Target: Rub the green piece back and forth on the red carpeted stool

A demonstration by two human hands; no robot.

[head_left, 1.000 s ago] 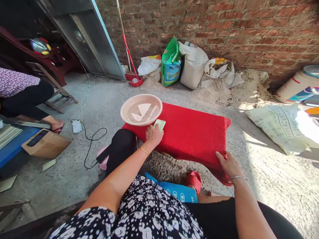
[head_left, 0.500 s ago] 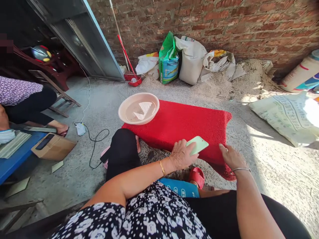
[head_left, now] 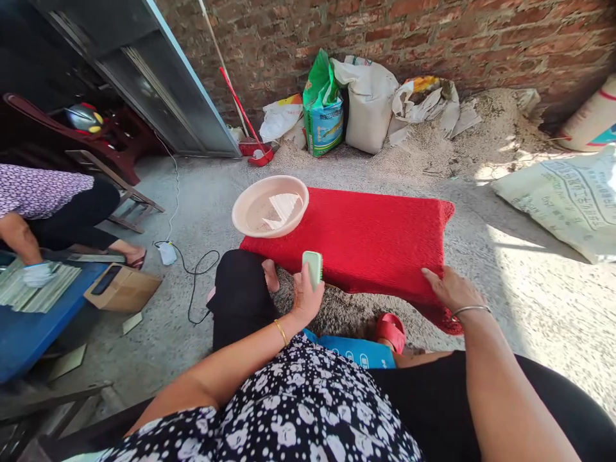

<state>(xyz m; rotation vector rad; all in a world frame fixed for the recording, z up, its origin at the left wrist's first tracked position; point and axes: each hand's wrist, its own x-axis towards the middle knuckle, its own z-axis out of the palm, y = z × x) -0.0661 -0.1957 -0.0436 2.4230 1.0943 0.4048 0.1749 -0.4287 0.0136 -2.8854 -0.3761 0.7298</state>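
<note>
Head view, clock positions taken from the brush. Left grip (head_left: 307, 299): closed around the lower end of the green brush (head_left: 312, 264), bristles facing 3 o'clock; the brush is held at the near edge of the red-covered surface (head_left: 370, 234), contact unclear. Left forearm enters from 8 o'clock. Right grip (head_left: 457, 292): at 3 o'clock, on the surface's end, thumb extended; pinching cannot be determined. Pink basin (head_left: 269, 235): at 11 o'clock on the surface, containing clear liquid with a bright reflection. Green bag (head_left: 325, 125): upright, 12 o'clock. Cardboard box (head_left: 132, 290): 9 o'clock, on the floor (head_left: 187, 192).
</note>
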